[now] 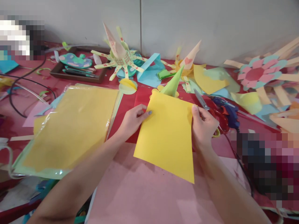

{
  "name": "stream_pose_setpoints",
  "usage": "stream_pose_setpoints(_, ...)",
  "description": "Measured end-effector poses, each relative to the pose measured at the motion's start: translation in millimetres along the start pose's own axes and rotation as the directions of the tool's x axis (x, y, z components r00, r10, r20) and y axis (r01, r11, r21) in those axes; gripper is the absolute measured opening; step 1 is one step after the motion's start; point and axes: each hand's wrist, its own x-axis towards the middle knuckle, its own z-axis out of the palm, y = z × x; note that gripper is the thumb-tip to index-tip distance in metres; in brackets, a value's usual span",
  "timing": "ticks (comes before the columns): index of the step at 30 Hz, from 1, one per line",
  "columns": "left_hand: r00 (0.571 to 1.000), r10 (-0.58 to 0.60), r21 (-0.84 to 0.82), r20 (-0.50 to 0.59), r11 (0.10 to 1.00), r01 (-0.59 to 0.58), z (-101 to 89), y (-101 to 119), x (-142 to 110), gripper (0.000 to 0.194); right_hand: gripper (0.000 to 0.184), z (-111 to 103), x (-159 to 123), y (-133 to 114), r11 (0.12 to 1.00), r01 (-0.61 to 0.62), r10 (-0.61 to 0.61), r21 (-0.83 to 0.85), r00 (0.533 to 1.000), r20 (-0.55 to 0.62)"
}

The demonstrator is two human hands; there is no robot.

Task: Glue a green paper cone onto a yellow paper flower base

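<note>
A sheet of yellow paper hangs between my two hands, raised above the table and a little tilted. My left hand pinches its left edge near the top, thumb on the front face. At the upper right corner, my right hand grips the sheet between thumb and bent fingers. Just behind the sheet stands a green paper cone on a yellow petalled base, its lower part hidden. Below the sheet lies a large pink sheet.
Plastic-wrapped yellow paper lies at left. Scissors and a blue glue gun are beside my right hand. Behind stand a brown tray, paper cone crafts, a folded blue paper and a pink paper flower.
</note>
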Motion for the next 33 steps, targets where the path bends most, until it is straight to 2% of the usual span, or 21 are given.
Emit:
stream_pose_setpoints(3,0.986,-0.044,-0.06,0.161,0.997,0.055,-2.1,-1,2,0.026,0.032,-2,2,1,1.0,0.001,-0.001,0.017,1.0,-0.016)
stream_pose_setpoints(6,0.956,-0.058,-0.042,0.286,0.996,0.073,-1.5,-2,3,0.021,0.033,-4,5,2,0.999,0.037,-0.037,0.006,0.999,-0.033)
stream_pose_setpoints(8,0.96,-0.053,0.013,0.274,0.999,0.051,0.3,-1,3,0.018,0.034,-4,6,2,0.998,0.064,-0.064,-0.007,0.996,-0.053)
stream_pose_setpoints(10,0.981,-0.02,0.074,0.193,0.997,0.006,2.4,-1,2,0.022,0.034,-2,6,3,0.998,0.06,-0.059,0.019,0.996,-0.066)
stream_pose_setpoints(12,0.994,-0.001,0.093,0.111,0.996,-0.009,3.9,0,2,0.025,0.035,0,3,2,0.998,0.008,-0.005,0.07,0.999,-0.038)
stream_pose_setpoints(15,0.998,-0.039,0.073,0.042,0.997,0.036,4.5,-1,2,0.024,0.036,3,-3,-1,0.987,-0.084,0.081,0.134,0.996,0.03)
stream_pose_setpoints(19,1.0,-0.003,0.117,-0.021,0.993,0.005,4.6,-2,1,0.023,0.036,4,-6,-3,0.983,-0.093,0.091,0.158,0.996,0.016)
stream_pose_setpoints(22,1.0,0.016,0.103,0.013,0.995,-0.017,4.7,1,-2,0.022,0.037,2,-2,-1,0.989,-0.046,0.054,0.139,0.997,-0.054)
stream_pose_setpoints(26,0.997,-0.033,0.039,0.062,0.999,0.031,3.7,6,-5,0.028,0.034,0,6,5,0.997,0.051,-0.044,0.052,0.99,-0.132)
stream_pose_setpoints(31,0.969,-0.017,-0.038,0.247,0.999,0.027,2.7,2,-1,0.021,0.036,0,14,16,0.992,0.041,-0.016,0.122,0.98,-0.2)
stream_pose_setpoints(33,0.969,-0.001,-0.017,0.247,1.0,0.006,3.1,-1,1,0.017,0.036,-1,17,20,0.991,0.043,-0.013,0.129,0.975,-0.223)
